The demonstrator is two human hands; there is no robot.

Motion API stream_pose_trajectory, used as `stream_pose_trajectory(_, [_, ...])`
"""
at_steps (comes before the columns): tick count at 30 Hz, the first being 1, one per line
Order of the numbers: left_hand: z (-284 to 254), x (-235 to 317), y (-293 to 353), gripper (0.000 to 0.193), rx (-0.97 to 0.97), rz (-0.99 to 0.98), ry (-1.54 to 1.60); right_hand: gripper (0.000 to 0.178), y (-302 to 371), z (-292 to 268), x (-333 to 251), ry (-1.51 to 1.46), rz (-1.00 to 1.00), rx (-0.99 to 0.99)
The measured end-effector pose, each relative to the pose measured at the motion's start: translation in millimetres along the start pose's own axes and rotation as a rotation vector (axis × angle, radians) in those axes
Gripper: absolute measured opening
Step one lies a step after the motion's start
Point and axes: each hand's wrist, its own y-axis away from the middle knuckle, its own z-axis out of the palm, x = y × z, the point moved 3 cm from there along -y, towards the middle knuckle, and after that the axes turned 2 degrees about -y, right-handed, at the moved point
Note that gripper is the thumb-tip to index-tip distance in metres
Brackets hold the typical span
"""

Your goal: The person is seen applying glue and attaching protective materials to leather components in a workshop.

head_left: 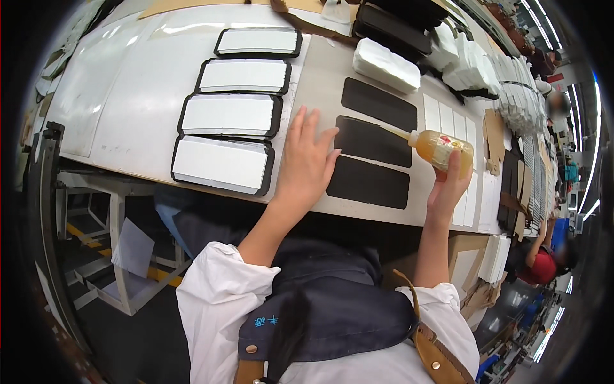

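Observation:
My right hand (449, 185) is wrapped round a squeeze bottle (444, 149) of amber liquid, tilted on its side. Its thin nozzle points left, over the middle one of three black rectangular pieces (371, 144) laid in a column on the table. Another black piece (378, 104) lies farther back and one (368, 182) nearer to me. My left hand (307, 153) rests on the table just left of these pieces, fingers spread, with nothing in it. Whether the nozzle tip touches the black piece I cannot tell.
Left of my left hand lie several black-edged pieces with white panels (224, 115). White strips (448, 121) lie behind the bottle. A stack of white pieces (386, 65) and black bundles (393, 32) are at the back. A person in red (539, 265) is at far right.

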Motion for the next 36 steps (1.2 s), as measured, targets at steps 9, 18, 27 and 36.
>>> stream_pose_trajectory(9, [1.3,-0.6,-0.4,0.036,-0.009,-0.025,0.016,0.061,19.9,-16.3,6.7,0.191,-0.157,0.136])
stream_pose_trajectory(18, [1.0,-0.9,-0.9,0.035,0.0,-0.002,0.017,0.063,28.2,-2.5,10.6,0.201,-0.174,0.088])
stream_pose_trajectory(27, [1.6,-0.8,-1.0,0.036,-0.007,-0.03,0.036,0.06,37.6,22.4,13.5,0.285,-0.283,-0.005])
stream_pose_trajectory(36, [0.3,-2.0,1.3,0.037,0.02,-0.04,0.036,0.064,4.0,53.1,-6.7,-0.114,-0.045,-0.174])
